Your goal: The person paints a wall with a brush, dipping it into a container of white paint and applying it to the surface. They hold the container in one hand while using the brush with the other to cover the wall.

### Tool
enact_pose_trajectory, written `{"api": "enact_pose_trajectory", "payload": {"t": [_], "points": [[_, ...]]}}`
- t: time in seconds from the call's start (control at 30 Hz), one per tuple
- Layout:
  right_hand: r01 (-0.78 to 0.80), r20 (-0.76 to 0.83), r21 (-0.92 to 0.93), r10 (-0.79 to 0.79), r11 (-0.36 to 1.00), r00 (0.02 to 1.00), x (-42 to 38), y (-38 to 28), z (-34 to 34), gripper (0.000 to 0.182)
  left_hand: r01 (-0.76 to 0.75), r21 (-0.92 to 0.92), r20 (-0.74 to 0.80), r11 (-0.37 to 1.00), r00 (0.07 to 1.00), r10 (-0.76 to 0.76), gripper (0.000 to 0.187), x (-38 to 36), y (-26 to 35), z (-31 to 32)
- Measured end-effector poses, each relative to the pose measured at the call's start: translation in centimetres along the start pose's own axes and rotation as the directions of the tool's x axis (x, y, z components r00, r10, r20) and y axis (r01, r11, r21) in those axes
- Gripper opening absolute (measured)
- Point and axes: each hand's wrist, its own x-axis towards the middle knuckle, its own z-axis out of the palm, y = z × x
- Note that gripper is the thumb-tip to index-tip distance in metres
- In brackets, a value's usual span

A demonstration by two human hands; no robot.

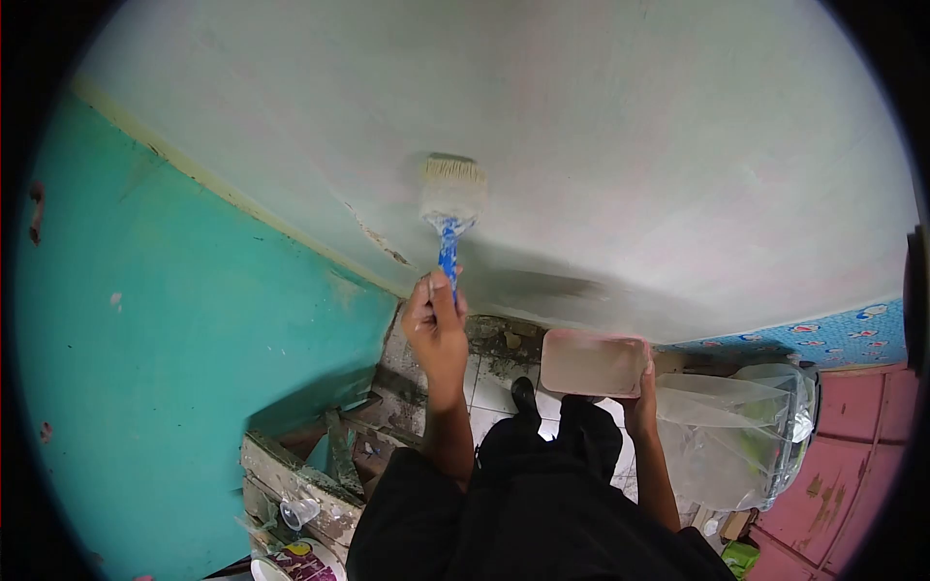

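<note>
A paintbrush (452,205) is held up to a pale wall (620,145).
The wall spans twelve o'clock. Toward four, the right hand (643,395) grips the end of a pink-rimmed tub (601,335), apparently keeping it level; its fingers are mostly hidden. Near centre, the left hand (435,315) pinches the blue handle, thumb against curled fingers, apparently angling the bristles toward twelve.

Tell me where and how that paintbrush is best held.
Probably by its slim blue handle, coming from below, as the left hand does: the handle points down toward the person, while the wide, paint-coated bristles point away, up along the pale wall.
</note>
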Motion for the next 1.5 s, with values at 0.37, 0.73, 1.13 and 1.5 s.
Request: {"api": "enact_pose_trajectory", "payload": {"t": [0.37,0.73,1.13,1.5], "points": [[0.019,-0.079,-0.016,-0.02,1.0,0.997,-0.8,-0.8,0.4,0.074,-0.072,0.422,0.134,0.904,0.991,0.017,0.034,-3.1,-20.1,-0.8],[0.012,-0.09,-0.018,-0.014,1.0,0.996,-1.4,-1.0,-0.9,0.074,0.329,0.647,-0.066,0.688,0.923,-0.379,0.038,-6.0,-42.5,-7.2],[-0.041,-0.082,-0.021,0.039,0.999,0.996,-0.8,0.2,-0.4,0.073,0.234,0.309,-0.029,0.922,0.971,-0.237,0.037,0.8,-17.2,-5.8],[-0.052,0.004,-0.039,0.052,0.998,0.999,-0.2,-0.2,1.6,0.073,0.028,0.242,0.037,0.97,0.999,-0.038,0.033,1.3,-21.3,-6.1]]}}
